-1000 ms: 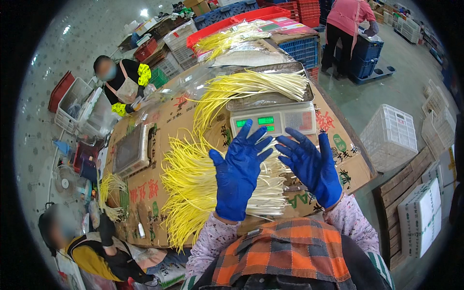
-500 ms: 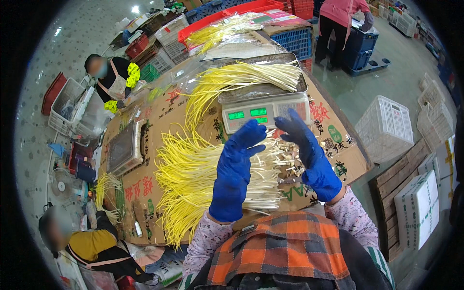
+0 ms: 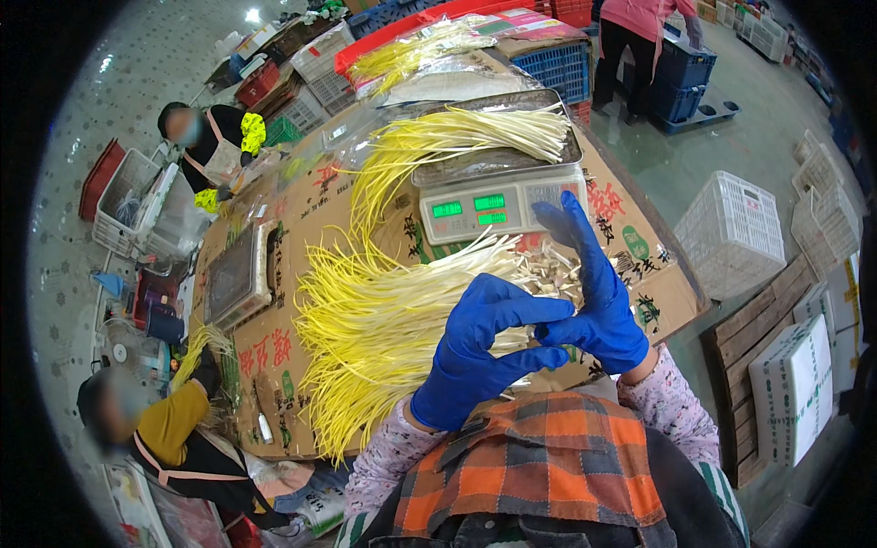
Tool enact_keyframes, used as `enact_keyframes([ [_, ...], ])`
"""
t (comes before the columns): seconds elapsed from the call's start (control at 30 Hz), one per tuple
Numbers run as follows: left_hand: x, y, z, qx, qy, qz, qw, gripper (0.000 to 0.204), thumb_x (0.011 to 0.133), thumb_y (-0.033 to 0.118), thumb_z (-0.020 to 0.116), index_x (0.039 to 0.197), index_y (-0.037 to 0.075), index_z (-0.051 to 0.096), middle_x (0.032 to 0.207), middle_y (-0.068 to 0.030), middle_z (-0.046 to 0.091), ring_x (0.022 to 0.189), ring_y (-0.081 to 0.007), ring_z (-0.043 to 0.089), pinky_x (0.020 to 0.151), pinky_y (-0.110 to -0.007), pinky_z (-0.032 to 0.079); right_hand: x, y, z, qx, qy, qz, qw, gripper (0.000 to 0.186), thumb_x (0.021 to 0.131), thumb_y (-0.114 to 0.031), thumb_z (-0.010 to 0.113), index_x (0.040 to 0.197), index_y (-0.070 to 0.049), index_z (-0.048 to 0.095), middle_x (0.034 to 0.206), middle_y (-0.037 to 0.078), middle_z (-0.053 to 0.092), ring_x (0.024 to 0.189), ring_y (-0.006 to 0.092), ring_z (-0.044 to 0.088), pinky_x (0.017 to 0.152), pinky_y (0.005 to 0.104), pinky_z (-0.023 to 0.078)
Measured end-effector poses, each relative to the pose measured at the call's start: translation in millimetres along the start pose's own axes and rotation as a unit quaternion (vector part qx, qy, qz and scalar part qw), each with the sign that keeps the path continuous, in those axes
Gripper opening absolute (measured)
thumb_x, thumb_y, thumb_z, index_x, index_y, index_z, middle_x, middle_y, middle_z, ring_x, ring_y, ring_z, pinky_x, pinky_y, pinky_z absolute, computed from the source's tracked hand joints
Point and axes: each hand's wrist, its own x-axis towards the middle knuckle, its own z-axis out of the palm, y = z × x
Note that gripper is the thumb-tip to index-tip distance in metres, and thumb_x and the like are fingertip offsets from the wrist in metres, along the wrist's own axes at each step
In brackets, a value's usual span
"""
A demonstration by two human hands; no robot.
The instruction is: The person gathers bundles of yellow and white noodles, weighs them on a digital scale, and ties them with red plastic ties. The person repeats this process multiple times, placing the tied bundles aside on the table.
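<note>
Both my hands wear blue rubber gloves. My left hand [image 3: 489, 342] is over the near right of a wide heap of yellow shoots with white stems [image 3: 365, 329], like blanched garlic shoots. Its fingers are curved, with thumb and fingertips apart, and the tips touch or nearly touch my right hand [image 3: 598, 306]. That one is open, fingers pointing up toward the scale, thumb turned left; no object shows in either hand. Beyond them stands a digital scale [image 3: 502, 208] with green displays, and a bundle of the same shoots [image 3: 475, 137] lies on its metal pan. Pale root ends [image 3: 553, 269] show behind my hands.
Cardboard [image 3: 265, 338] covers the table. A second scale [image 3: 239, 279] stands at left, a white knife-like tool [image 3: 265, 427] near the edge. Two co-workers [image 3: 215, 146] are along the left side; another person [image 3: 639, 41] stands far right. White crates [image 3: 731, 233] and a pallet [image 3: 744, 365] are at right.
My hands have come together: the left moved right and down to the right hand, which shifted slightly. The near-left co-worker's arm has reached onto the table toward the small bunch of shoots.
</note>
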Motion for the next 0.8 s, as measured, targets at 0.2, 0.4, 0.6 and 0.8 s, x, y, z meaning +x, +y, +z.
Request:
enact_keyframes([
  [0.2, -3, 0, 2, -0.008, 0.018, 0.002, 1.0, 0.046, 0.068, 0.005, 0.089, 0.112, 0.009, 0.076, 0.1, -0.0021, 0.057, 0.095, -0.0178, 0.057, 0.087, -0.03, 0.047, -2, 6, 2, 0.02, 0.001, -0.004, 1.0, 0.124, 0.069, -0.039, 0.092, 0.162, -0.006, 0.016, 0.158, 0.019, 0.039, 0.147, 0.0316, 0.038, 0.122, 0.0436, 0.026],
  [0.4, -1, -2, 2, -0.019, 0.021, 0.011, 1.0, 0.043, 0.069, 0.003, 0.088, 0.109, 0.009, 0.076, 0.099, -0.0031, 0.058, 0.094, -0.0181, 0.058, 0.088, -0.03, 0.046, -2, 9, 2, 0.025, 0.007, 0.001, 1.0, 0.124, 0.07, -0.04, 0.091, 0.162, -0.005, 0.015, 0.157, 0.019, 0.039, 0.146, 0.032, 0.039, 0.121, 0.0436, 0.027],
  [0.6, 1, -9, 0, -0.144, 0.082, -0.001, 0.986, 0.043, 0.086, 0.016, 0.076, 0.126, 0.006, 0.067, 0.122, -0.0092, 0.065, 0.112, -0.0235, 0.061, 0.099, -0.034, 0.046, -3, 2, 3, 0.016, 0.017, 0.027, 0.999, 0.111, 0.075, -0.035, 0.09, 0.16, -0.005, 0.024, 0.151, 0.017, 0.047, 0.141, 0.0299, 0.046, 0.118, 0.0412, 0.034],
  [0.8, 15, -42, -25, -0.524, 0.134, -0.039, 0.84, 0.098, 0.092, 0.082, 0.029, 0.159, 0.01, 0.029, 0.16, -0.0233, 0.034, 0.144, -0.037, 0.04, 0.117, -0.053, 0.032, -11, -9, 12, -0.078, 0.014, 0.111, 0.991, 0.043, 0.084, -0.025, 0.084, 0.116, -0.004, 0.065, 0.111, 0.012, 0.068, 0.104, 0.0245, 0.066, 0.092, 0.0359, 0.051],
])
